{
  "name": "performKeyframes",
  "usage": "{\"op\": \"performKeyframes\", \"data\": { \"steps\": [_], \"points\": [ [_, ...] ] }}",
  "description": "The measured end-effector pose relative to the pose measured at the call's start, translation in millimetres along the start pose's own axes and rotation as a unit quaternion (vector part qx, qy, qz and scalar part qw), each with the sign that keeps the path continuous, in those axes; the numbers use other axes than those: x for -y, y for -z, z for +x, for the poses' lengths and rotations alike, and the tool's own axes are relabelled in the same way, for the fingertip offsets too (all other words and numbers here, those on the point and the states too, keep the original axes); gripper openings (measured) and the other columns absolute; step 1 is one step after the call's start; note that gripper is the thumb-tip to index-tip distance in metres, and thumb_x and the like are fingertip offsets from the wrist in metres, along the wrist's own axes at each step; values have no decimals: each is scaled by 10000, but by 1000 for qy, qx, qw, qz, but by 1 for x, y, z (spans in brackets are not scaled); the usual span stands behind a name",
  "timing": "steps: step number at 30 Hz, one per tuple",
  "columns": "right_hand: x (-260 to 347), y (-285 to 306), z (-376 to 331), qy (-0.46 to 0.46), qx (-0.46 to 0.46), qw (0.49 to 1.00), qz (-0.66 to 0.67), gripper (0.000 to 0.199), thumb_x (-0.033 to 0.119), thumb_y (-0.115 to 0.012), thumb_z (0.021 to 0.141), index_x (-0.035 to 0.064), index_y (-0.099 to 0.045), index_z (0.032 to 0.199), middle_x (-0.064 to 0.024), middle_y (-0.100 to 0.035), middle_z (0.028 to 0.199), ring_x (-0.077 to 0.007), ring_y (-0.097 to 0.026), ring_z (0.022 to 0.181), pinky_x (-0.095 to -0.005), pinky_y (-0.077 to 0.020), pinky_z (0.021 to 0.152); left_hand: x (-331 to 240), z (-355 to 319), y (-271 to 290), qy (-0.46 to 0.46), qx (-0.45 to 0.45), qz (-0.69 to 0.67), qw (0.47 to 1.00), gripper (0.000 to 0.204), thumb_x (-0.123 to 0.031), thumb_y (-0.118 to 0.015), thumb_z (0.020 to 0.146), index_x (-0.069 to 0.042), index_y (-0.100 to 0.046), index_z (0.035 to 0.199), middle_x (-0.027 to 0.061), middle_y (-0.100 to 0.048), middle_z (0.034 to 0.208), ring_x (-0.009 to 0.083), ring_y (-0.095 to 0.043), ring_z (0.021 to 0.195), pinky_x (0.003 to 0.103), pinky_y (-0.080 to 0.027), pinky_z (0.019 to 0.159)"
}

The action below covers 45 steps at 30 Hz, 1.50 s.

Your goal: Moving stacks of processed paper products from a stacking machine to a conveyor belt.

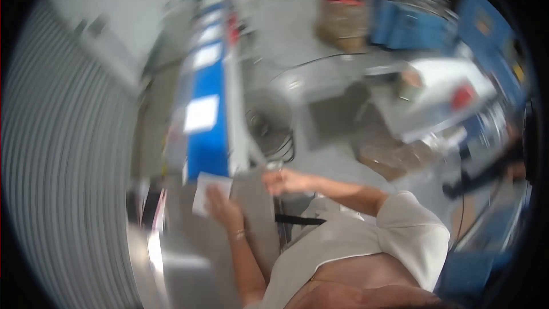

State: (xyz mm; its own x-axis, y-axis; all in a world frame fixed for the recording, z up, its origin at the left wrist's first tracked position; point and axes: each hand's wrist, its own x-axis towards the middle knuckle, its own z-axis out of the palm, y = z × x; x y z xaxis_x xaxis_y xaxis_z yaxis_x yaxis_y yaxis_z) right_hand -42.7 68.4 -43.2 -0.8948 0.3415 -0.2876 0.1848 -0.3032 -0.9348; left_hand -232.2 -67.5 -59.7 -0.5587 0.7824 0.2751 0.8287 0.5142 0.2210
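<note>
The view is motion-blurred. My left hand (223, 209) is on the lower right corner of a small white paper sheet (207, 190) and seems to grip it, over a grey metal surface (189, 252). My right hand (286, 182) reaches across to the right of the sheet with its fingers curled. A small shiny thing (274, 166) sits just above the fingertips, and the blur hides whether the hand holds it. Both bare forearms come out of a white short-sleeved top (366, 234).
A long blue panel with white labels (209, 126) runs away from the sheet. A corrugated metal wall (57, 166) fills the left. Coiled cables (269, 131) lie on the grey floor. A cardboard box (343, 17), blue cabinets (406, 23) and a cluttered white table (446, 91) are at the right.
</note>
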Motion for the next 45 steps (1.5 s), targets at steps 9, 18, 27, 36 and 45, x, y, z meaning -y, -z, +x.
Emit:
{"op": "performKeyframes", "data": {
  "steps": [9,18,27,36,45],
  "points": [
    [-80,29,-181,-69,-322,944,-14,344,216,-553,794,-23,-521,1039,-45,-533,794,-131,-498,745,-256,-410,691,55,91,-84,48,-89,42,994,489,-201,-336,801,11,-347,1241,208,-317,1296,331,-241,1238,541,-140,977],
    [-169,55,-341,-79,-431,885,155,546,447,-562,761,43,-473,1117,-84,-514,1008,-183,-492,904,-305,-411,761,-153,117,21,-19,-65,16,998,669,-449,-426,834,70,-305,1237,239,-347,1262,316,-297,1199,430,-212,996],
    [-303,63,-528,-223,-644,693,235,448,319,-537,783,4,-491,1098,-148,-567,963,-266,-559,860,-390,-470,735,-388,-39,6,-209,27,-451,867,437,-141,-501,830,43,-375,1206,203,-406,1219,304,-390,1133,360,-283,959],
    [-325,81,-617,-98,-715,619,310,290,232,-557,782,37,-543,996,-68,-579,871,-170,-565,746,-313,-480,650,-546,-85,-24,-266,24,-423,866,574,-173,-536,802,25,-265,1268,213,-310,1279,336,-310,1185,388,-254,978],
    [-321,134,-618,-124,-661,646,362,355,254,-547,803,40,-493,1082,-104,-562,974,-184,-564,829,-301,-468,687,-589,-51,-68,-188,-26,-307,932,607,-307,-494,830,50,-259,1261,228,-283,1295,337,-279,1204,400,-233,997]
  ]
}}
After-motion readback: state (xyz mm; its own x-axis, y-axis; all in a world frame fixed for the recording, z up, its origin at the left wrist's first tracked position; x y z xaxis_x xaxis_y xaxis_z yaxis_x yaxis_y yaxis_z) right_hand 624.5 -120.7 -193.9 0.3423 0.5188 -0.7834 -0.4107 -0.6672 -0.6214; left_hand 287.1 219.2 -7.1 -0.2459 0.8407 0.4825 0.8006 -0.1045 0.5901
